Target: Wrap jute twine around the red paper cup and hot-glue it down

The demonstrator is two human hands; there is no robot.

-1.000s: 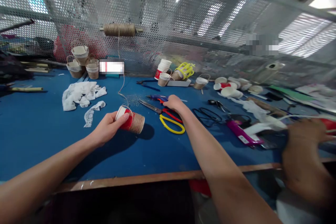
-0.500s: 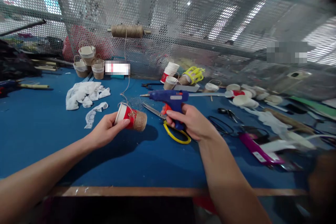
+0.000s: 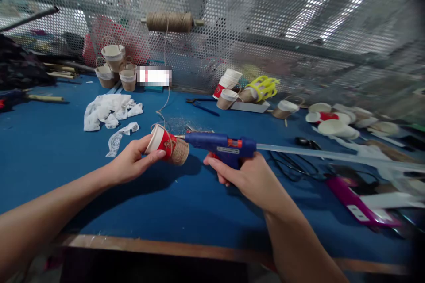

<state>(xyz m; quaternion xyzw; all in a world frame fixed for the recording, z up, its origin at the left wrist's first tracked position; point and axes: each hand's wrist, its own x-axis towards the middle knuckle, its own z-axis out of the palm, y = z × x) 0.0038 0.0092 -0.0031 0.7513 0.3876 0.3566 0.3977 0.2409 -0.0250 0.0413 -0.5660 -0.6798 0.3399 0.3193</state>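
My left hand [image 3: 139, 159] grips a red and white paper cup [image 3: 168, 142], tilted on its side with its rim to the left. Brown twine is wound around its base end, and a strand of twine [image 3: 168, 90] runs up from it to a spool [image 3: 170, 22] on the mesh. In my right hand [image 3: 244, 174] is a blue glue gun [image 3: 219, 141] with a long clear glue stick [image 3: 299, 152] out of its back. Its nozzle is at the twine-wound part of the cup; whether it touches I cannot tell. Scissors behind the gun are mostly hidden.
White lace [image 3: 108, 108] lies on the blue table [image 3: 186, 212] at the left. Twine-covered cups [image 3: 128, 77] stand at the back left. Further right are pliers [image 3: 202, 105], stacked paper cups [image 3: 229, 82], loose cups [image 3: 337, 128], black cable [image 3: 288, 163] and a magenta box [image 3: 358, 201].
My right hand has brought the glue gun down and turned it, so its nozzle is now at the cup. The cup in my left hand has barely moved. The camera view has shifted somewhat.
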